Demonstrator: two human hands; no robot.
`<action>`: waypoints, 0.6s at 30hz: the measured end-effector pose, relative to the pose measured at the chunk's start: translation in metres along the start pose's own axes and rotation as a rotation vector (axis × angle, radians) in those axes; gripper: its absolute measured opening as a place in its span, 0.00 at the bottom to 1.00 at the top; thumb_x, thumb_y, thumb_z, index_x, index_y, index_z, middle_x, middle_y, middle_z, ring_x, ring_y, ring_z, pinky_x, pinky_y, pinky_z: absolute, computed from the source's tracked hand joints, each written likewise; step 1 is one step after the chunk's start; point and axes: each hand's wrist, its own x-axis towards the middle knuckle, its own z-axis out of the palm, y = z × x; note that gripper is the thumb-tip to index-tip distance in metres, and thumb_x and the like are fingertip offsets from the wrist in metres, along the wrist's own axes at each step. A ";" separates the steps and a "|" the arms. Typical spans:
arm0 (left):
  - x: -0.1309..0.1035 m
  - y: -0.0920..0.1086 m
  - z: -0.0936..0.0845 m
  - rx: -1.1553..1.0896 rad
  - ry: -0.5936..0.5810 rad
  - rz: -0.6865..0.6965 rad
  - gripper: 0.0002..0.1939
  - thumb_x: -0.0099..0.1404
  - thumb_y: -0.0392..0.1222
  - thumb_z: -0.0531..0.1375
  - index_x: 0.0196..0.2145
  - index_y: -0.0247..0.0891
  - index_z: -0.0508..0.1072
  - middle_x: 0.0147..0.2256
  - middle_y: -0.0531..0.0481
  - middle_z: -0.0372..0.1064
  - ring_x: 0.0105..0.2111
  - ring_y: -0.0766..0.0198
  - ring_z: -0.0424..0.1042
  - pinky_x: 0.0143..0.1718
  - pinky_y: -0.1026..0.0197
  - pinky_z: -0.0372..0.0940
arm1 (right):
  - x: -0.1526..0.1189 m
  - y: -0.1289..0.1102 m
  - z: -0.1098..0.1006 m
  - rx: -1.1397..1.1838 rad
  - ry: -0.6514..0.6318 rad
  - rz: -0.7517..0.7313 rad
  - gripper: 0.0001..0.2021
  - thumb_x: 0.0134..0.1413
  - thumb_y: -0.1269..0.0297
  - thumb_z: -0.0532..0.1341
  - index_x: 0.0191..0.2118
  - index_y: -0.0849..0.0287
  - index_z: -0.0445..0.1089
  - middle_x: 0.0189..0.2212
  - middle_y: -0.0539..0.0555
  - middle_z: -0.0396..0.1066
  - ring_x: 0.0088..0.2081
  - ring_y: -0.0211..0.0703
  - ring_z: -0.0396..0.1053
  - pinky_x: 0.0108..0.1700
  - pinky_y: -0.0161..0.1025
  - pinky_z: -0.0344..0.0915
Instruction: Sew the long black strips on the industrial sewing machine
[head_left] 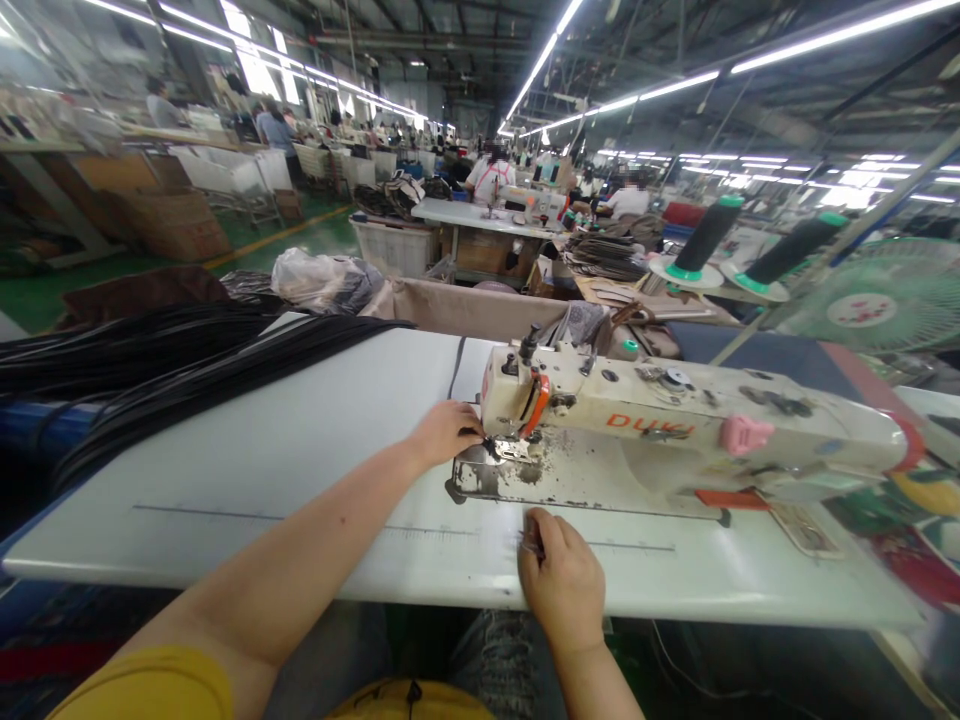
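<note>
A cream sewing machine [645, 420] with orange lettering stands on the white table [300, 430]. My left hand [448, 432] is at the needle area, its fingers closed together beside the presser foot; what they grip, if anything, is too small and dark to name. Nearer the table's front edge, my right hand [562, 575] is curled with thumb and fingers pressed together around something small and dark, which I cannot make out. A ruler scale [435, 531] runs along the tabletop between that hand and the machine bed.
Long black strips [187, 370] lie over the table's left end. Two black thread cones [705, 238] and a green fan [862, 305] stand at the right. Behind the table is a fabric-lined bin [465, 308]. People sit at other machines farther back.
</note>
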 end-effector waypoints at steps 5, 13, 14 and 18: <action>-0.016 0.014 0.005 -0.026 0.051 -0.107 0.03 0.63 0.39 0.66 0.35 0.43 0.82 0.39 0.51 0.79 0.41 0.60 0.76 0.47 0.57 0.67 | 0.001 0.000 0.000 -0.013 0.013 -0.007 0.13 0.54 0.74 0.55 0.44 0.56 0.69 0.30 0.52 0.72 0.33 0.45 0.67 0.37 0.39 0.59; -0.027 0.031 0.010 -0.079 0.087 -0.243 0.05 0.63 0.34 0.66 0.36 0.42 0.81 0.38 0.51 0.75 0.37 0.64 0.76 0.42 0.62 0.69 | 0.001 0.000 0.000 -0.030 0.002 0.000 0.11 0.56 0.73 0.55 0.43 0.56 0.70 0.30 0.51 0.72 0.33 0.45 0.67 0.37 0.40 0.58; -0.027 0.032 0.011 -0.081 0.088 -0.257 0.05 0.63 0.34 0.66 0.36 0.42 0.81 0.38 0.51 0.75 0.37 0.64 0.76 0.41 0.62 0.70 | 0.000 0.000 0.001 -0.029 0.003 -0.004 0.11 0.56 0.73 0.55 0.43 0.56 0.70 0.30 0.51 0.72 0.33 0.45 0.67 0.37 0.40 0.58; -0.033 0.042 0.015 -0.079 0.082 -0.304 0.05 0.62 0.34 0.65 0.36 0.41 0.81 0.39 0.50 0.74 0.34 0.63 0.76 0.39 0.61 0.70 | -0.001 0.001 0.002 -0.024 0.010 -0.005 0.13 0.54 0.73 0.56 0.44 0.57 0.70 0.30 0.51 0.72 0.33 0.45 0.66 0.38 0.40 0.58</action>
